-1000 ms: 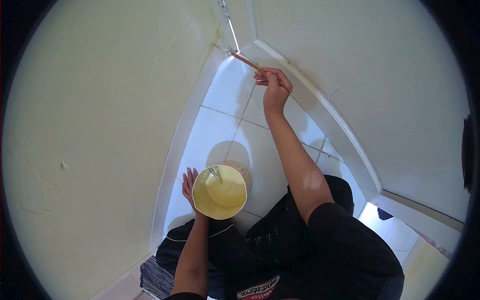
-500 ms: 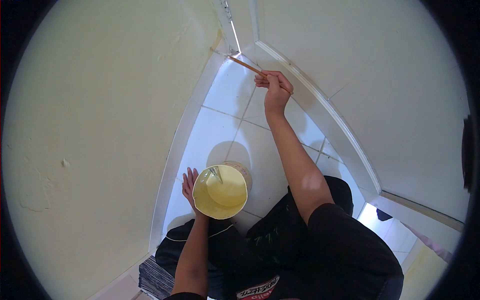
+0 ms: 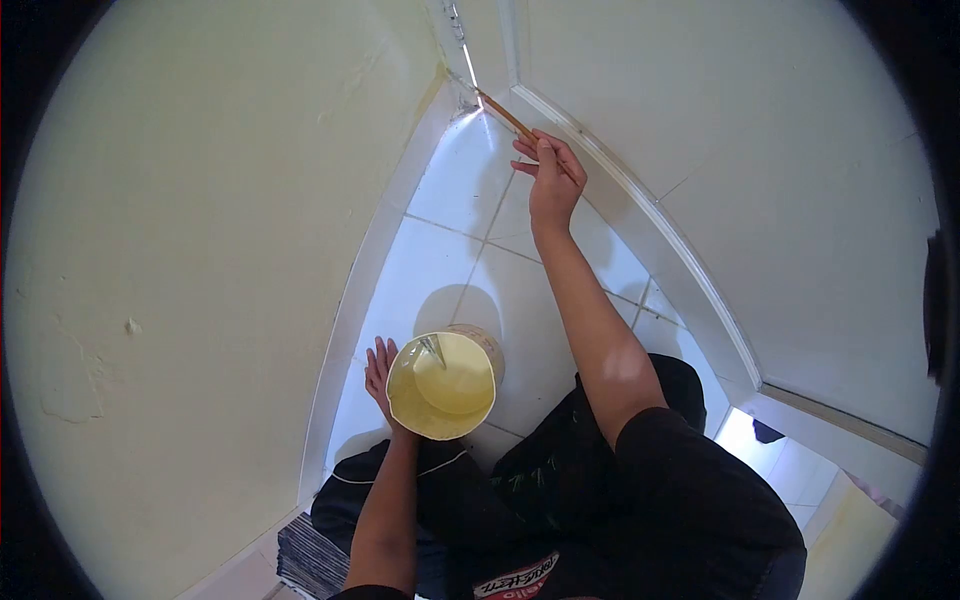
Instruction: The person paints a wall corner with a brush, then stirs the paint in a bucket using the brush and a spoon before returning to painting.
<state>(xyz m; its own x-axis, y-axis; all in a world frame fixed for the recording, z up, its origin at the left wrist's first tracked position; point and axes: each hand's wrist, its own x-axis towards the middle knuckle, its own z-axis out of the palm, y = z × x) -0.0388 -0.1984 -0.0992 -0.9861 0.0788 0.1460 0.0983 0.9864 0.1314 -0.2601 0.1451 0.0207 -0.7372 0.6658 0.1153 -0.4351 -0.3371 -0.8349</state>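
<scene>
My right hand [image 3: 555,175] is closed around a thin paintbrush [image 3: 508,113] with a brown wooden handle. Its far end reaches the corner at the bottom of the bright door gap, close to the wall's lower edge; the bristles are too small to make out. By my left knee stands a tub [image 3: 441,428] of pale yellow paint, with a silvery strip lying inside against its far wall. My left hand [image 3: 380,373] is at the tub's left side, fingers stretched out and spread; the rim hides its thumb and part of the palm.
A pale yellow wall [image 3: 200,250] with blistered patches rises on the left above a white baseboard [image 3: 360,260]. To the right is a white door [image 3: 720,180] with a raised moulding. White floor tiles [image 3: 440,190] lie between them. A striped mat [image 3: 312,553] is at lower left.
The brush tip has moved slightly up and right along the corner, and my right fingers have shifted on the handle. The tub and my left hand stay almost where they were.
</scene>
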